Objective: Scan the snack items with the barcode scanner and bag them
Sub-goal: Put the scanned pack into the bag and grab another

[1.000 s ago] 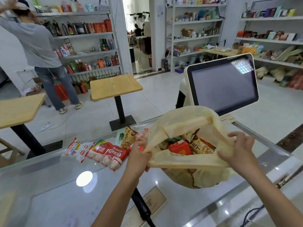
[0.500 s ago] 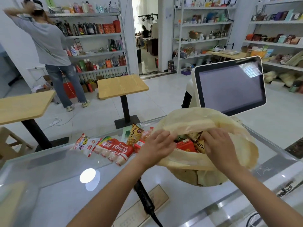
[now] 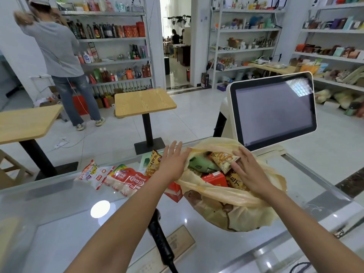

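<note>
Counter (image 3: 59, 223): left hand (image 3: 173, 164) and right hand (image 3: 248, 170) (fingers now straight) have released the bag (image 3: 236, 211).

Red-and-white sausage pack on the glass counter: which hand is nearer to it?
Left. The left hand is just right of the red-and-white sausage pack, at the rim of the yellow plastic bag; the right hand lies farther right, over its contents.

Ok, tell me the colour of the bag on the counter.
The bag is pale yellow, clearest in the head view.
</note>
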